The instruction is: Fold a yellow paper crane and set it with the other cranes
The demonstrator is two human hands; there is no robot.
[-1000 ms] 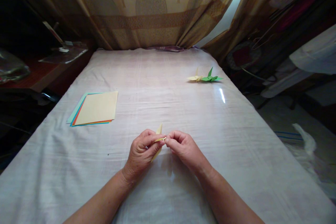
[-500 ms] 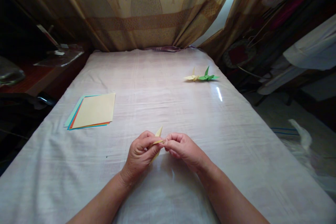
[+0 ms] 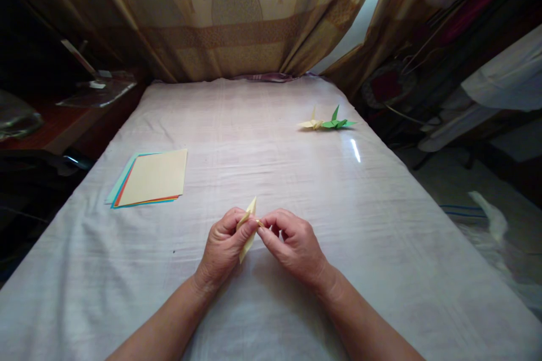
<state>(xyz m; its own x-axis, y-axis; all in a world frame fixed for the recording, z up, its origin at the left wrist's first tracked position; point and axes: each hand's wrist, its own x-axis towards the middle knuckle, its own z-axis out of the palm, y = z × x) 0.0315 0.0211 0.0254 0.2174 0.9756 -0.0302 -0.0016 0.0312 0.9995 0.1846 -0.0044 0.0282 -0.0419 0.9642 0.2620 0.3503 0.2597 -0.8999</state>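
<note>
Between my two hands is a pale yellow folded paper crane point(image 3: 247, 247), one pointed end rising above the fingers and another pointing down. My left hand point(image 3: 226, 241) is closed around its body, thumb on the near side. With thumb and forefinger my right hand point(image 3: 293, 238) pinches a narrow tip of the same paper at its right side. Fingers cover much of the folds. Farther off at the right lie a cream paper crane point(image 3: 312, 123) and a green paper crane point(image 3: 336, 122), side by side and touching or nearly so.
A stack of square coloured paper point(image 3: 154, 177), cream on top, lies at the left on the white-covered bed or table point(image 3: 237, 152). A curtain point(image 3: 237, 34) hangs behind its far edge. To the left is a brown wooden surface point(image 3: 71, 121) with plastic bags.
The folded paper has turned a little and its upper point has shifted left. My right hand has moved closer to the left, its thumb now stretched along the pinched tip.
</note>
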